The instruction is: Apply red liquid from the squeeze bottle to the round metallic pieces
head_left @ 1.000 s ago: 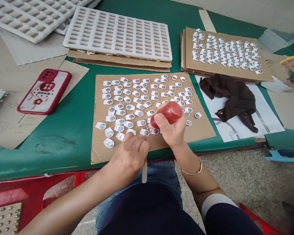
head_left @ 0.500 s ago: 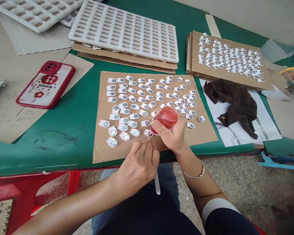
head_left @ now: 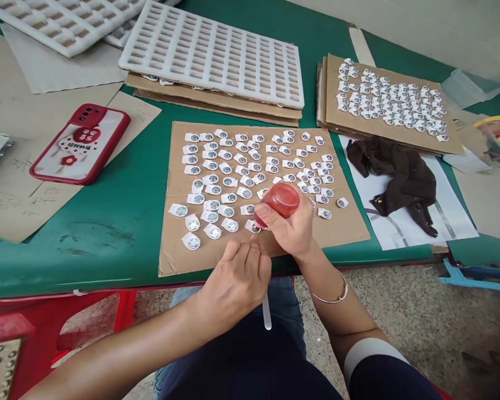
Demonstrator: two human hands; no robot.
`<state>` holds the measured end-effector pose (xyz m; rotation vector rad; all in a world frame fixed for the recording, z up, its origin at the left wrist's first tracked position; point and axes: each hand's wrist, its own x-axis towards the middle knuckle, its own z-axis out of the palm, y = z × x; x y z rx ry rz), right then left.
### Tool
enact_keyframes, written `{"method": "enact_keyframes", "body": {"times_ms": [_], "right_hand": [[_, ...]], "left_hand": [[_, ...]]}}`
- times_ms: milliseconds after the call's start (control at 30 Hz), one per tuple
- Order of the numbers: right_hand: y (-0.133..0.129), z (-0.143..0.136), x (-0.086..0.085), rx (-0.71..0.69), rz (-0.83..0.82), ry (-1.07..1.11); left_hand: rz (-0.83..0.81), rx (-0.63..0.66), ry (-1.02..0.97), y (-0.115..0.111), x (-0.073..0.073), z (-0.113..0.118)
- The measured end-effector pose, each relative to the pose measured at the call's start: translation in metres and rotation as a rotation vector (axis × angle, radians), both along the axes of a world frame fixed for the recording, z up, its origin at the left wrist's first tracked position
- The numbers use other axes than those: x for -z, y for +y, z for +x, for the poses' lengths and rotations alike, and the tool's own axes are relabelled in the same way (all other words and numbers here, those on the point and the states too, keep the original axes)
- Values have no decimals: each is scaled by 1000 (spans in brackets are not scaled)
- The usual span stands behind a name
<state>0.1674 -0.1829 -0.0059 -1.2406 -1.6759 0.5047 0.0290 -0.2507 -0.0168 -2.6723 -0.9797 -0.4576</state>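
My right hand (head_left: 294, 228) is wrapped round a red squeeze bottle (head_left: 281, 199), tipped so its base faces up and its lower end points down at the cardboard sheet (head_left: 350, 233). Its nozzle is hidden behind my fingers. My left hand (head_left: 241, 273) is closed on a slim metal tool (head_left: 267, 314) with a flat, rounded silver end sticking out below the palm; its tip is hidden. Just beyond my left fingertips lies a small round silver part with a white tab (head_left: 252, 226), close under the bottle. Several rows of such parts cover the sheet.
A white slotted tray (head_left: 212, 55) rests on stacked cardboard at the back. A second cardboard stack (head_left: 394, 100) with similar parts stands back right, near a dark brown cloth (head_left: 395, 172) on white paper. A red-cased phone (head_left: 81, 144) lies left. The green table's (head_left: 108, 272) edge is near my forearms.
Almost nothing differs. The bottle has shifted very slightly left in my right hand, and the whole view has drifted a little; my left hand stays in place.
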Motion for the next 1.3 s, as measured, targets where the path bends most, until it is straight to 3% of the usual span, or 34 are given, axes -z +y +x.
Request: {"method": "enact_keyframes", "body": {"times_ms": [1300], "right_hand": [[3,4,4,77,25,-18]], "left_hand": [[-21,18,-51,1,0,1]]}}
